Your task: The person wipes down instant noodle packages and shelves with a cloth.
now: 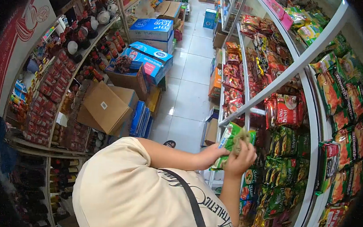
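Holding grn & wht printed pkt [228,139], tilted.

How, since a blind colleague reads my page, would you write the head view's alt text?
The left hand holds a green packet and the right hand what looks like a crumpled cloth against it, beside shelves of noodle packets in a shop aisle.

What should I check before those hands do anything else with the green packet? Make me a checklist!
1. Left hand holding the green packet: ok.
2. Right hand on the crumpled, cloth-like thing against the packet: ok.
3. A hand free to pick something else up: not ok, both are busy.
4. Packet sealed all round: cannot tell, hands cover part.
5. Red packets on the shelf nearby, untouched by either hand: ok.
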`<control>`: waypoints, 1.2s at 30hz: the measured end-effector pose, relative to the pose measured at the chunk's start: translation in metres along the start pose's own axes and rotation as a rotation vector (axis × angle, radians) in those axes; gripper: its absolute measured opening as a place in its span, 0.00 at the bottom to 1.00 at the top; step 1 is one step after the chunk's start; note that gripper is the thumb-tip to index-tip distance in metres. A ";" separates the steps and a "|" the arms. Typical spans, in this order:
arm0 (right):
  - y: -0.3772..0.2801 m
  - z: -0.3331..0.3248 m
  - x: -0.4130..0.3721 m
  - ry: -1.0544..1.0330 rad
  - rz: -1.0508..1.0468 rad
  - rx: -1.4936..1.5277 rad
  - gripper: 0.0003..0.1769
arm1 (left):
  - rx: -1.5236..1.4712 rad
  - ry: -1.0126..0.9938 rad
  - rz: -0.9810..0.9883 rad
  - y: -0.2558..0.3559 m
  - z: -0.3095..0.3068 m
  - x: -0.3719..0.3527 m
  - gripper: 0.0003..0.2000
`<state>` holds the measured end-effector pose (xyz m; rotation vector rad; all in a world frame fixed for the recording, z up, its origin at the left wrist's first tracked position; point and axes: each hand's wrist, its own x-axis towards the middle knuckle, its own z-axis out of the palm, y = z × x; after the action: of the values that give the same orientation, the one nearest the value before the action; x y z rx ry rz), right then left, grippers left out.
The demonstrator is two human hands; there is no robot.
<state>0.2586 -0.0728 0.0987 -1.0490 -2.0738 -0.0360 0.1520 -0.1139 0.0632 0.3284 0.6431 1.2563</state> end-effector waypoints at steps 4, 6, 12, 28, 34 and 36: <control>0.023 -0.007 -0.011 0.027 0.160 -0.157 0.19 | -0.010 -0.003 -0.013 -0.007 0.004 -0.001 0.17; 0.050 -0.015 -0.015 -0.040 0.366 -0.120 0.17 | 0.133 -0.036 0.004 -0.005 -0.011 -0.001 0.18; 0.063 -0.022 -0.054 0.338 0.469 0.022 0.15 | 0.917 -0.309 0.196 0.035 -0.030 -0.016 0.27; 0.060 0.017 -0.060 0.029 0.553 0.462 0.14 | 1.086 -0.219 0.057 0.068 -0.044 -0.040 0.28; 0.006 -0.008 -0.025 0.160 0.326 0.322 0.12 | 1.331 -0.312 0.315 0.074 -0.030 -0.026 0.28; 0.008 -0.005 -0.029 0.097 0.234 0.245 0.13 | 1.290 -0.254 0.276 0.077 -0.028 -0.025 0.27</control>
<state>0.2774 -0.0887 0.0806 -1.1060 -1.8048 0.2726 0.0718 -0.1180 0.0912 1.6518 1.1492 0.8670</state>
